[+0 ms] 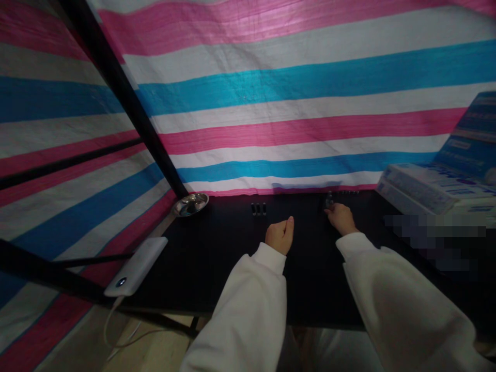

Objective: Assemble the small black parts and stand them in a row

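My left hand [279, 236] is curled closed above the middle of the black table [228, 258], thumb on top. Its fingers hide whatever may be inside. Farther right, my right hand [341, 219] reaches to the back of the table, its fingertips closed at a small dark and greyish object [329, 200] whose kind I cannot make out. Beside that object, a row of tiny grey pieces [349, 192] runs along the back edge. Three small dark cylinders [258, 209] stand side by side to the left of and beyond my left hand.
A shiny metal bowl [191, 204] sits at the back left corner. On the left edge lies a white power bank-like device [136, 266] with a cable. Boxes [437, 191] are stacked at the right. Black frame bars [127, 98] and a striped sheet [271, 93] enclose the table.
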`<action>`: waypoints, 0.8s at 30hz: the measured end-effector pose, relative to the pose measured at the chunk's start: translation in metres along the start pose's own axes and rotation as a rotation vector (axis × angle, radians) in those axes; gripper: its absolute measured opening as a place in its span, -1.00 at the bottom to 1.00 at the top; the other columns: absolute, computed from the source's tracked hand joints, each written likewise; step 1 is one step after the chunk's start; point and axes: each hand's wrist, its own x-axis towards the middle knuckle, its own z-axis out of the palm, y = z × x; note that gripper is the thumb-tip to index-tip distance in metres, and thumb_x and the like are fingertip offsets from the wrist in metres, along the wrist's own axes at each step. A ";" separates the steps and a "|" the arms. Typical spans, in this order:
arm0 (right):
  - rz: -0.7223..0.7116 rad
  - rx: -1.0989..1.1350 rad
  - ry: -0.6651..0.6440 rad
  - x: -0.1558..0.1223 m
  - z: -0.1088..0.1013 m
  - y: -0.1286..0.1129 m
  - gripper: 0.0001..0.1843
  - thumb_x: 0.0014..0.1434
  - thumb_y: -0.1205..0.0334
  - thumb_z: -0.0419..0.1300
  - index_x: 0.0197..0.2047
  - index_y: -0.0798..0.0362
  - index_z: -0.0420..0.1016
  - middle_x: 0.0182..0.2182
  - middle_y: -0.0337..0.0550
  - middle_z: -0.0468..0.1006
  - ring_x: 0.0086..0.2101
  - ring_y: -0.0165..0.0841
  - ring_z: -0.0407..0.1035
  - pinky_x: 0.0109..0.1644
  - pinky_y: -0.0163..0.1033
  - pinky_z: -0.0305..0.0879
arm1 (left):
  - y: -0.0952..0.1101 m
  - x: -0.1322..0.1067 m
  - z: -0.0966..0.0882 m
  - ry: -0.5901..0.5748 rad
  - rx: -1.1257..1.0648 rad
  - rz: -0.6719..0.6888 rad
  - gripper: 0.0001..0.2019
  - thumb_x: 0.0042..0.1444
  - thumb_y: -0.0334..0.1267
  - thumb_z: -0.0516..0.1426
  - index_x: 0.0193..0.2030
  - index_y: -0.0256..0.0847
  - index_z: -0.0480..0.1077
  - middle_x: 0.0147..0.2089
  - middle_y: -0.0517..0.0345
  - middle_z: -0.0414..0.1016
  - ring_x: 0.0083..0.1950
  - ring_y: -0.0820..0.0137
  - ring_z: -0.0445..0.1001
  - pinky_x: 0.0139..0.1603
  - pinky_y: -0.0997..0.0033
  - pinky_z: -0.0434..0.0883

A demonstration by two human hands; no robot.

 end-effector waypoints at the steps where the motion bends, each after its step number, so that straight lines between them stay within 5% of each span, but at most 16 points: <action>1: 0.010 0.000 0.003 -0.001 -0.001 0.000 -0.71 0.05 0.14 0.06 -0.21 0.12 0.43 -0.31 0.06 0.49 -0.22 -0.21 0.37 -0.25 -0.24 0.24 | 0.000 0.000 0.000 0.005 -0.012 -0.006 -0.51 0.08 0.01 -0.16 -0.72 -0.24 0.21 -0.70 0.19 0.22 -0.58 0.51 0.23 -0.48 0.49 0.14; 10: 0.000 -0.087 0.003 -0.006 -0.005 -0.005 -0.65 0.06 0.09 0.06 -0.23 0.20 0.43 -0.32 0.12 0.48 -0.21 -0.20 0.37 -0.23 -0.22 0.25 | -0.009 0.006 0.003 0.072 -0.266 -0.225 -0.53 0.02 0.06 -0.10 -0.72 -0.25 0.19 -0.78 0.26 0.12 -0.70 0.56 0.14 -0.64 0.53 0.08; 16: -0.011 -0.219 -0.102 -0.020 -0.026 -0.013 -0.67 -0.02 0.22 0.15 -0.20 0.27 0.40 -0.28 0.21 0.45 -0.22 -0.14 0.38 -0.25 -0.20 0.26 | -0.027 0.020 -0.004 0.377 -0.864 -0.527 -0.63 0.01 -0.03 -0.09 -0.68 -0.23 0.09 -0.81 0.34 0.04 -0.82 0.60 0.00 -0.76 0.57 -0.07; 20: -0.194 -0.200 -0.181 -0.039 -0.033 -0.043 -0.75 -0.03 0.26 0.16 -0.25 0.21 0.42 -0.30 0.15 0.45 -0.24 -0.16 0.38 -0.25 -0.19 0.24 | -0.034 0.023 -0.011 0.475 -1.192 -0.639 -0.69 0.04 -0.15 -0.14 -0.66 -0.22 0.02 -0.80 0.37 -0.02 -0.83 0.63 -0.06 -0.75 0.58 -0.13; 24: -0.492 0.104 -0.184 -0.054 -0.016 -0.088 -0.73 0.02 0.13 0.12 -0.21 0.08 0.39 -0.36 -0.09 0.48 -0.32 -0.36 0.37 -0.24 -0.31 0.22 | -0.037 0.021 -0.012 0.516 -1.300 -0.717 -0.72 0.04 -0.19 -0.15 -0.64 -0.22 0.01 -0.79 0.38 -0.05 -0.82 0.64 -0.09 -0.74 0.58 -0.16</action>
